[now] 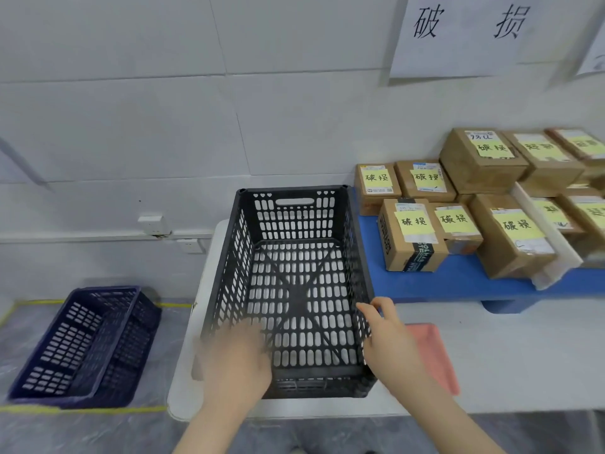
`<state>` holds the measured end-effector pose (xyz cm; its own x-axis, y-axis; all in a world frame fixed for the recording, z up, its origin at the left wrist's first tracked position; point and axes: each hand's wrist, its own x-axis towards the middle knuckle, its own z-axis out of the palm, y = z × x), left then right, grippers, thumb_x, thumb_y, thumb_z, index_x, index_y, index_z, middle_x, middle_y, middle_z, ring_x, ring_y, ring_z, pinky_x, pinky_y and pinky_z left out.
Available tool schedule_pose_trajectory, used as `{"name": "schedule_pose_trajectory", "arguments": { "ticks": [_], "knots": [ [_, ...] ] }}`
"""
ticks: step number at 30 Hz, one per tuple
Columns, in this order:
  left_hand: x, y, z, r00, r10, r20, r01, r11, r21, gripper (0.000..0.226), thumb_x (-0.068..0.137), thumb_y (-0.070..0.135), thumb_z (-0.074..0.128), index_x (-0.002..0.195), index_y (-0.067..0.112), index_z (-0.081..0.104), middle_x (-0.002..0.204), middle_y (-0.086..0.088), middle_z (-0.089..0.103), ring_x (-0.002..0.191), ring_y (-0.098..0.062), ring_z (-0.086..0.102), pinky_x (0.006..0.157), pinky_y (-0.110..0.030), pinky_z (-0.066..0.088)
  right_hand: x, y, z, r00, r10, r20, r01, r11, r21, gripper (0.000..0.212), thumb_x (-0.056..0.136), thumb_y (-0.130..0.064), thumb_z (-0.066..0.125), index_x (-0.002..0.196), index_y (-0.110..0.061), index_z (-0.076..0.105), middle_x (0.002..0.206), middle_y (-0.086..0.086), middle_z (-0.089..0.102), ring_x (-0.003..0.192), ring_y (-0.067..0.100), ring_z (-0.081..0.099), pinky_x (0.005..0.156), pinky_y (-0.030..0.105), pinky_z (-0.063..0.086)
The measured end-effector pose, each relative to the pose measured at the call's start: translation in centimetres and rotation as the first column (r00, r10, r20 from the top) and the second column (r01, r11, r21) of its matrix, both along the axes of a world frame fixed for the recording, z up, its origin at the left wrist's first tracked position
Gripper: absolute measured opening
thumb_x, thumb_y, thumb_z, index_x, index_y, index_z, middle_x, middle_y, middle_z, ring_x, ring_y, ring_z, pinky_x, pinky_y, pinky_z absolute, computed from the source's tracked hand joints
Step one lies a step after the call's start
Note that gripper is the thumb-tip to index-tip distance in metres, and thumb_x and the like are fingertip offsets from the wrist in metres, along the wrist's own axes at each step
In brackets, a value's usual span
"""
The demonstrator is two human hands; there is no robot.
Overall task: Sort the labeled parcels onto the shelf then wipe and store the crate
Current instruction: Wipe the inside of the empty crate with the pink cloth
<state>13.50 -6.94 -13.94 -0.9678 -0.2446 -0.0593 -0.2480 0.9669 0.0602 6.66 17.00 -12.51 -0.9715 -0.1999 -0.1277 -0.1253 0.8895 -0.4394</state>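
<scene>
Black crate [296,293] on white table [507,355], left hand [235,358] blurred at its near-left corner, grip not discernible, right hand [389,335] curled over its right rim, labeled parcels [412,234] on blue shelf [458,283] to its right

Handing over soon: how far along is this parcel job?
Sorting looks done: brown cardboard parcels with yellow labels sit on the blue shelf, the black perforated plastic crate is empty. The right hand grips its rim; left hand is blurred. Wiping with the pink cloth and storing seem left.

Black crate [296,291] upright; labeled parcels [413,235] on blue shelf [458,280].
</scene>
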Motion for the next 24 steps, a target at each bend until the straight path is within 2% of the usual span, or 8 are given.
{"name": "schedule_pose_trajectory", "arguments": {
  "ticks": [3,6,10,13,16,20,22,24],
  "knots": [
    [-1.1,4.4,1.4,0.986,-0.125,-0.115,0.135,0.988,0.080,0.052,0.076,0.038,0.036,0.120,0.024,0.061,0.126,0.001,0.060,0.122,-0.028,0.053,0.099,-0.068,0.029,-0.4,1.2,0.6,0.999,0.028,0.020,-0.024,0.981,-0.192,0.045,0.095,-0.014,0.046,0.138,-0.028,0.043,0.133,-0.011,0.038,0.091,0.007,0.056,0.076,0.018,0.044],
    [-2.7,9.8,2.3,0.947,-0.243,-0.211,0.269,0.957,0.107,0.051,0.081,0.040,0.037,0.126,0.024,0.056,0.130,-0.001,0.058,0.124,-0.026,0.052,0.101,-0.060,0.036,-1.1,3.8,0.8,1.000,-0.002,-0.002,0.001,0.954,-0.300,0.043,0.098,-0.019,0.046,0.138,-0.034,0.044,0.124,-0.015,0.043,0.096,0.002,0.055,0.080,0.015,0.039],
    [-4.7,15.5,1.6,0.895,-0.373,-0.245,0.416,0.895,0.160,0.049,0.084,0.030,0.035,0.126,0.018,0.057,0.128,-0.003,0.058,0.124,-0.028,0.051,0.105,-0.054,0.037,-1.8,9.7,-1.9,0.987,-0.159,-0.004,0.156,0.969,-0.190,0.041,0.095,-0.013,0.047,0.134,-0.025,0.051,0.132,-0.005,0.047,0.100,0.015,0.059,0.081,0.028,0.045],
    [-4.2,19.1,0.1,0.761,-0.558,-0.332,0.623,0.770,0.135,0.050,0.078,0.015,0.039,0.124,0.016,0.058,0.126,-0.003,0.058,0.125,-0.027,0.049,0.109,-0.045,0.037,-2.0,14.2,-4.8,0.965,-0.213,0.151,0.229,0.969,-0.097,0.042,0.091,-0.007,0.046,0.130,-0.020,0.055,0.133,0.005,0.049,0.105,0.022,0.058,0.089,0.030,0.043],
    [-3.2,22.3,-1.6,0.659,-0.672,-0.338,0.743,0.653,0.149,0.047,0.073,0.022,0.044,0.116,0.018,0.064,0.122,-0.002,0.060,0.118,-0.022,0.052,0.104,-0.035,0.041,-2.0,17.2,-7.4,0.946,-0.158,0.282,0.169,0.985,-0.016,0.046,0.090,-0.006,0.045,0.132,-0.022,0.054,0.132,0.005,0.048,0.108,0.022,0.056,0.090,0.026,0.041],
    [-4.2,25.4,-5.6,0.777,-0.624,-0.083,0.620,0.734,0.277,0.056,0.067,0.020,0.066,0.123,0.017,0.059,0.130,-0.009,0.053,0.117,-0.030,0.055,0.097,-0.037,0.046,-2.5,19.4,-10.2,0.916,-0.122,0.381,0.117,0.992,0.038,0.050,0.091,-0.007,0.044,0.139,-0.022,0.046,0.137,0.006,0.043,0.115,0.022,0.054,0.097,0.028,0.041],
    [-4.9,25.9,-7.8,0.870,-0.483,0.105,0.425,0.839,0.340,0.064,0.079,0.014,0.057,0.141,0.019,0.040,0.146,-0.010,0.033,0.132,-0.032,0.037,0.106,-0.039,0.038,-2.6,20.1,-11.6,0.894,-0.122,0.430,0.121,0.992,0.030,0.052,0.091,-0.007,0.043,0.141,-0.020,0.043,0.139,0.007,0.039,0.116,0.023,0.054,0.098,0.026,0.039],
    [-5.5,25.8,-10.0,0.898,-0.359,0.254,0.257,0.897,0.359,0.070,0.087,0.012,0.049,0.149,0.024,0.020,0.156,-0.008,0.011,0.143,-0.029,0.016,0.114,-0.040,0.026,-3.0,20.6,-12.8,0.877,-0.127,0.463,0.144,0.990,-0.001,0.053,0.091,-0.007,0.043,0.143,-0.018,0.040,0.140,0.008,0.036,0.114,0.024,0.055,0.096,0.025,0.040]
  ]
}}
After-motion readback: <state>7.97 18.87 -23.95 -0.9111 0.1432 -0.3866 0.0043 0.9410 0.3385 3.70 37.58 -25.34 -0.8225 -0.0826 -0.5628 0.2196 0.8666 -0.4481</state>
